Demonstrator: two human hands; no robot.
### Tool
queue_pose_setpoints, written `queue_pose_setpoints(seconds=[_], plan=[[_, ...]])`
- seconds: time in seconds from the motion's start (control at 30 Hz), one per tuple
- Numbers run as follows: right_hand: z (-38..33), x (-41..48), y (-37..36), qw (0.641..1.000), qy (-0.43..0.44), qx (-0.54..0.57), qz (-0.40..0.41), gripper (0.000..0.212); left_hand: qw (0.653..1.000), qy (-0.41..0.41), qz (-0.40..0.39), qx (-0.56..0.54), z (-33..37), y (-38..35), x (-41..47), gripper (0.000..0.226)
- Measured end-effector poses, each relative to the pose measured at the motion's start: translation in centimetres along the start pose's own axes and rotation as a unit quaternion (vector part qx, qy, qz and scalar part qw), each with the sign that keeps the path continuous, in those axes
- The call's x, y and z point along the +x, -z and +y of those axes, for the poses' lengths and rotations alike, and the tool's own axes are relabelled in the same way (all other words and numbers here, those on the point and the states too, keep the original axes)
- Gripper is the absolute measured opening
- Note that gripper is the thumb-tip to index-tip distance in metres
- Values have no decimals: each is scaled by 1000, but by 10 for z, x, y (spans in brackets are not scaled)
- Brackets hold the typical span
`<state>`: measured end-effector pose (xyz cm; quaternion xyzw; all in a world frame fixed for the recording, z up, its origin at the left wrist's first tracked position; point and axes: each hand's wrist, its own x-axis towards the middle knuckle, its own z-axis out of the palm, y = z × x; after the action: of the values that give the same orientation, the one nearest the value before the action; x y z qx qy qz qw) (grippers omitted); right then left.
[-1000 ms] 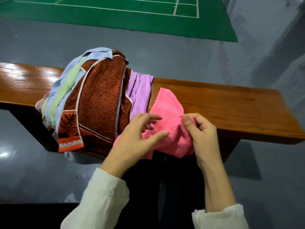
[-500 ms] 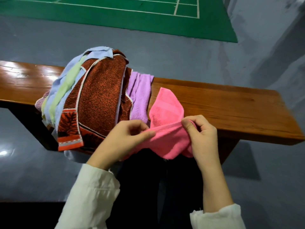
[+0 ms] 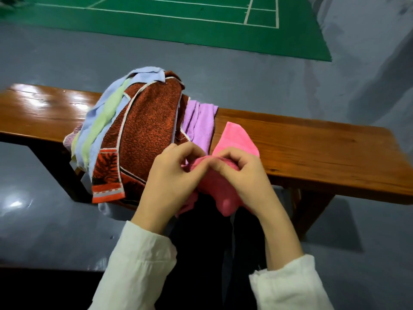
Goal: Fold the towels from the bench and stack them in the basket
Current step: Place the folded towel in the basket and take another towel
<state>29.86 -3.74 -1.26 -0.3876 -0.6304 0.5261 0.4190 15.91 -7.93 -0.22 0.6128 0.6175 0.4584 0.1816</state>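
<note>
A pink towel (image 3: 235, 139) lies over the front edge of the wooden bench (image 3: 312, 151), part of it hanging down toward me. My left hand (image 3: 172, 177) and my right hand (image 3: 241, 173) meet at its bunched edge, and each pinches the pink cloth with curled fingers. Left of the hands sits a heap of towels: a rust-red patterned towel (image 3: 145, 130) on top, a pale blue and green striped towel (image 3: 100, 121) on its left, a lilac towel (image 3: 201, 121) on its right. No basket is in view.
The bench runs left to right across the view, with bare wood on the right (image 3: 335, 157) and at the far left (image 3: 40, 104). Grey floor surrounds it. A green court mat (image 3: 178, 21) with white lines lies beyond.
My hands have come together at the pink towel's edge. The left hand moved right and now pinches the cloth close beside the right hand, bunching the towel between them.
</note>
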Motion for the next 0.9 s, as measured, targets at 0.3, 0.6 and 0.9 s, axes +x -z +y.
queue_pose_setpoints(seconds=[0.3,0.6,0.9], plan=[[12,1,9,979,-28,-52,195,28,986,74,-148,-21,-21,19,3,27],[28,-4,29,945,-53,-124,297,16,981,55,-162,95,-50,49,-4,37],[-7,6,-22,998,37,-14,-43,14,995,2,-87,-44,-9,21,1,17]])
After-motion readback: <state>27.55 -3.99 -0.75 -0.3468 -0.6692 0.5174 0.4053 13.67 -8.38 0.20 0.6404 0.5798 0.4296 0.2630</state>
